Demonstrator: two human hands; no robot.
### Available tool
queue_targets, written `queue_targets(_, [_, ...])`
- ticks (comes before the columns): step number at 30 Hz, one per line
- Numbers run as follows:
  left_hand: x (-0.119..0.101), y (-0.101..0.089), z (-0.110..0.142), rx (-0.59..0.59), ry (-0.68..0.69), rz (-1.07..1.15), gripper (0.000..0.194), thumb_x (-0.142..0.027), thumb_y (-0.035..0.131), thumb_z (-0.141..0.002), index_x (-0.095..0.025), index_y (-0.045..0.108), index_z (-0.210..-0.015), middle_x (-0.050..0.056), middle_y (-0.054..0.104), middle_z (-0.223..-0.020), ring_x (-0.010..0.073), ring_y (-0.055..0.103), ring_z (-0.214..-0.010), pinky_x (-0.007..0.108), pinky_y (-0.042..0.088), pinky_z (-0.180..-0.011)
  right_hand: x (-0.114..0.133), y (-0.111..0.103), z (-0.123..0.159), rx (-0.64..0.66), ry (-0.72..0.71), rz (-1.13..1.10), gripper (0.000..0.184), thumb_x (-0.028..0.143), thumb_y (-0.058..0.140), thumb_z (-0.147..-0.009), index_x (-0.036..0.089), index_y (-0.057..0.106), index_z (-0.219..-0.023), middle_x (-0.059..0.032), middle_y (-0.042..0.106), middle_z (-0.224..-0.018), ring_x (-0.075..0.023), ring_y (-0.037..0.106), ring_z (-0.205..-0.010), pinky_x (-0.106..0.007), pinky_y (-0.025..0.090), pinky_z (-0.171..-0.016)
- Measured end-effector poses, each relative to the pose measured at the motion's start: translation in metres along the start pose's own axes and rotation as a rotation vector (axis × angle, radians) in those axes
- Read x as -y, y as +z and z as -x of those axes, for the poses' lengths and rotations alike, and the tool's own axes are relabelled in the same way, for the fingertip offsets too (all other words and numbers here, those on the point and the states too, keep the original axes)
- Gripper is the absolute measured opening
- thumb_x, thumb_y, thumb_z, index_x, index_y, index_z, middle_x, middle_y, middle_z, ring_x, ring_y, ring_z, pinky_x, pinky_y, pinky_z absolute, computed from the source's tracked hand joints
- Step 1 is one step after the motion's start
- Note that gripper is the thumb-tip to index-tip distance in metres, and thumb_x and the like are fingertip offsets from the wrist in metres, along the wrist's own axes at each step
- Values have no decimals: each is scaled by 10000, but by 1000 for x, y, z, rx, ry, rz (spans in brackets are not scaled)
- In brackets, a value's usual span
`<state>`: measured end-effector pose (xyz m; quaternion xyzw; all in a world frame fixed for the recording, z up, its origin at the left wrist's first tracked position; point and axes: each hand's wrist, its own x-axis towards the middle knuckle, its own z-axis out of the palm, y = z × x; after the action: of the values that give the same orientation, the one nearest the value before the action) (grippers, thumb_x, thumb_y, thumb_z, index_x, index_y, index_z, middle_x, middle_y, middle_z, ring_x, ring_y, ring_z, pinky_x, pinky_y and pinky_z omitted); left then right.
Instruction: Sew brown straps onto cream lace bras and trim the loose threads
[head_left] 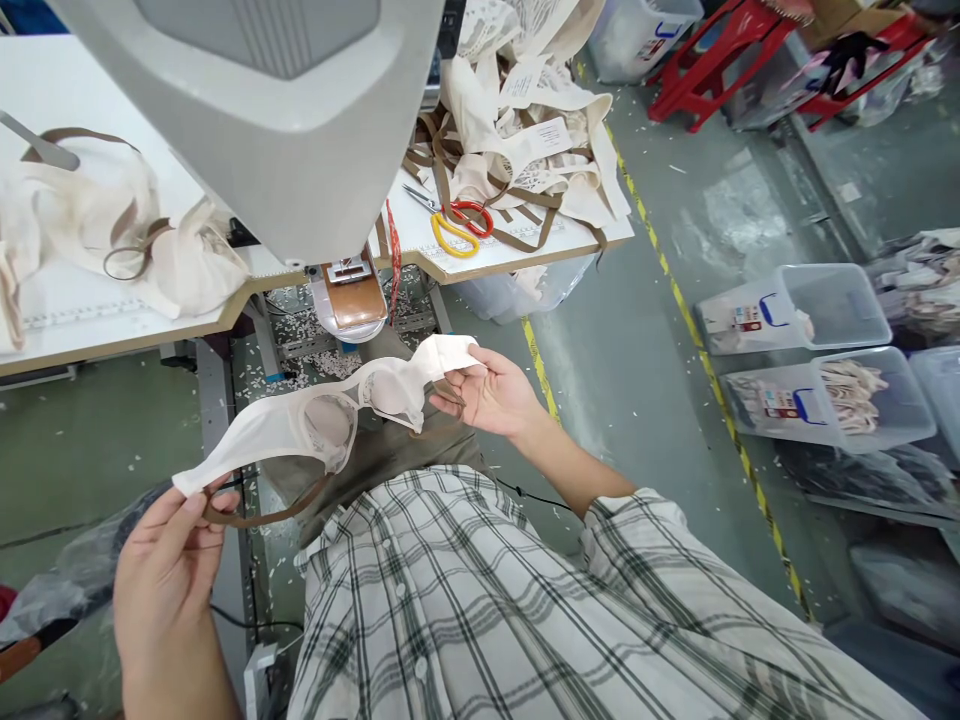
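Note:
I hold a cream bra (330, 415) with lace cups and a brown strap stretched out between both hands, above my lap. My left hand (165, 570) pinches its left wing end near the brown strap loop. My right hand (491, 392) grips the right wing end, fingers curled around the fabric. The grey sewing machine head (262, 110) hangs just above and behind the garment, with its brown presser plate (352, 300) below.
White worktable (82, 310) holds more cream bras at left and a heap of pieces with brown straps at right, beside red and yellow scissors (461, 225). Clear plastic bins (817, 305) stand on the floor at right, along a yellow striped line. Red stools at far back.

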<state>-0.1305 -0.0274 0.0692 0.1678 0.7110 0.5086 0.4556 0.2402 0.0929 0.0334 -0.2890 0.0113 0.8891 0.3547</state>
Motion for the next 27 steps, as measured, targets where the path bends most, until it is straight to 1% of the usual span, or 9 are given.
queue_targets(4, [7,-12,-8,-19,38,9,175,-284,818,-701,-284,787,-874,-35,759,-863,147,639,-681,293,611,-688,-3,2,-3,-37,-1,66,406,399,511,-957,209,527,-599,-21,747,-823,-168,710,-853,-414,557,-1006])
queue_targets(7, [10,-38,-23,-63,68,15,223,-298,827,-658,-234,738,-852,-21,706,-724,135,612,-615,297,591,-665,-1,-10,1,-104,-84,198,183,368,606,-841,226,641,-730,-12,747,-798,-190,707,-842,-414,557,-989])
queue_targets(9, [11,-67,-37,-120,108,-4,259,-295,819,-618,-192,682,-813,-20,667,-665,115,596,-602,244,542,-619,10,-32,4,-193,-258,332,98,326,659,-738,249,623,-691,16,648,-600,-186,653,-670,-407,578,-901])
queue_targets(12, [21,-116,-54,-237,140,-100,290,-294,782,-582,-178,609,-783,-58,595,-599,75,514,-541,203,489,-583,36,-77,1,-360,-473,619,371,329,677,-675,248,367,-489,57,280,-378,-137,412,-431,-340,550,-676])
queue_targets(14, [38,-140,-60,-260,62,-155,303,-300,770,-538,-179,572,-733,-76,545,-554,61,451,-490,212,483,-564,49,-104,-2,-435,-484,704,421,346,686,-682,246,320,-499,70,193,-396,-122,346,-423,-316,524,-641])
queue_targets(16, [59,-151,-63,-237,-43,-186,325,-312,776,-485,-177,559,-686,-64,530,-525,77,465,-477,220,457,-516,55,-123,-6,-498,-438,752,403,329,717,-668,246,349,-524,78,231,-418,-114,368,-453,-295,520,-638])
queue_targets(21, [88,-135,-74,-180,-85,-190,418,-361,795,-447,-157,602,-757,-13,584,-582,118,533,-524,212,405,-497,63,-135,-26,-628,-389,903,347,300,735,-653,237,406,-558,41,466,-529,-149,559,-642,-320,574,-762])
queue_targets(25, [75,-109,-87,-243,161,-166,397,-432,740,-614,-194,591,-894,-8,644,-803,121,593,-723,231,492,-693,92,-110,-28,-710,-622,1001,201,370,602,-744,246,468,-659,7,547,-668,-191,598,-797,-386,549,-924])
queue_targets(27, [66,-96,-89,-259,289,-180,320,-441,683,-716,-219,587,-925,-7,654,-906,138,616,-860,256,507,-821,108,-97,-14,-752,-758,1044,154,396,560,-751,250,526,-716,-41,627,-814,-255,616,-986,-428,498,-1012])
